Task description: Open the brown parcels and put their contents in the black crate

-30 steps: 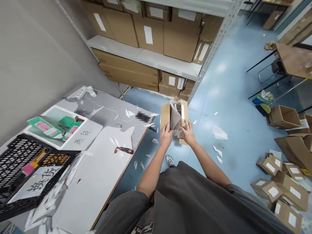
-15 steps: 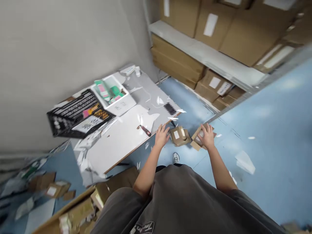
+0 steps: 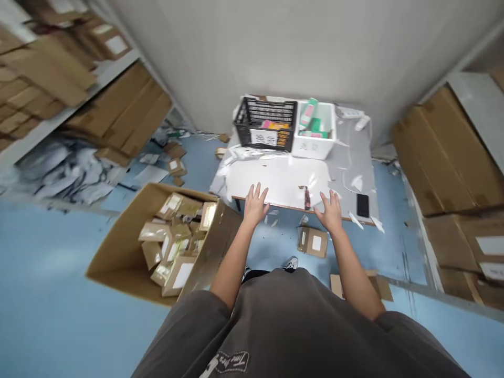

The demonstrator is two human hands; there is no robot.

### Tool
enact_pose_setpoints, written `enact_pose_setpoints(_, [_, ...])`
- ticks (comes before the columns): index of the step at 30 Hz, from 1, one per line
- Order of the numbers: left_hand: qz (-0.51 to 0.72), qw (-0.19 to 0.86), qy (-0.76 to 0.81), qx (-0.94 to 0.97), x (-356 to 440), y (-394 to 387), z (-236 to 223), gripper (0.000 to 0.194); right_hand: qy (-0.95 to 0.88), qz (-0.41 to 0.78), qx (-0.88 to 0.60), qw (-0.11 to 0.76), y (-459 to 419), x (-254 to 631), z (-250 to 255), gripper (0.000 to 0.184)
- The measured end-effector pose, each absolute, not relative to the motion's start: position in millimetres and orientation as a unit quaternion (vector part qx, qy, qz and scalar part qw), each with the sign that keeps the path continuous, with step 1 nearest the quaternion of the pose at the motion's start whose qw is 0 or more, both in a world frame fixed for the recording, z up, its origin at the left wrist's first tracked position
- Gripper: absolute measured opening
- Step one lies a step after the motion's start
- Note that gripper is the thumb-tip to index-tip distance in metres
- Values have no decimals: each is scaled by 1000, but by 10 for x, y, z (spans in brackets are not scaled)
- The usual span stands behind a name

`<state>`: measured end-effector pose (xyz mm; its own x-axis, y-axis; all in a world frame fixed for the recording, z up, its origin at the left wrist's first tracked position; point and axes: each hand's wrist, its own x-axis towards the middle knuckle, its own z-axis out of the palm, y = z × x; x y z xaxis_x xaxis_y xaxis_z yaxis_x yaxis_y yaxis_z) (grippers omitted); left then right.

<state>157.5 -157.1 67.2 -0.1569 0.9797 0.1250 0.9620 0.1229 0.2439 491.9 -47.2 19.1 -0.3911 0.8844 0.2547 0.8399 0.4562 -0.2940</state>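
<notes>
My left hand point(image 3: 255, 206) is held out with fingers spread at the front edge of the table point(image 3: 271, 181), holding nothing. Its mate, my right hand point(image 3: 329, 211), is likewise spread and bare, at the same edge. Between them, nearer the right hand, lies a red and black tool point(image 3: 307, 198) that looks like a utility knife. To the right of my right hand is a black phone point(image 3: 363, 205). At the back of the table stand a black plastic crate point(image 3: 252, 126) and a white bin point(image 3: 315, 148) with green and pink packets.
A large open carton point(image 3: 114, 260) full of small boxes stands at my left. On the floor are a cardboard box point(image 3: 316, 243) and an open box point(image 3: 381, 286) partly behind my right forearm. Shelves with cartons point(image 3: 433, 152) flank both sides; scraps litter the floor.
My view has swung left, from the right-hand shelf to the table and the large carton. Both hands now appear over the table's front edge, still spread and holding nothing.
</notes>
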Motion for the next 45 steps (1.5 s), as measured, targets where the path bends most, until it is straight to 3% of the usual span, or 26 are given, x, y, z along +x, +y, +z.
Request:
enact_pose_setpoints(12, [181,-17,917,354,-1151,-4328,528,65,-973,65,-166,148,-1434,650,406,70])
enact_pose_setpoints(20, [186,-18,969,164,-2026,-5746,441,65,-988,89,0,129,-2335,-1388,557,80])
enact_pose_setpoints(29, [222,45,959,171,-2619,-5016,-46,69,-994,92,29,54,-2013,-2236,67,77])
enact_pose_setpoints(41, [226,307,921,83,-3159,-3402,-1748,92,-963,140,-9,-229,-1335,-2870,-1634,78])
enact_pose_setpoints(45, [270,306,911,62,-3175,-3168,-2065,89,-950,147,-7,-276,-1391,-2965,-1826,74])
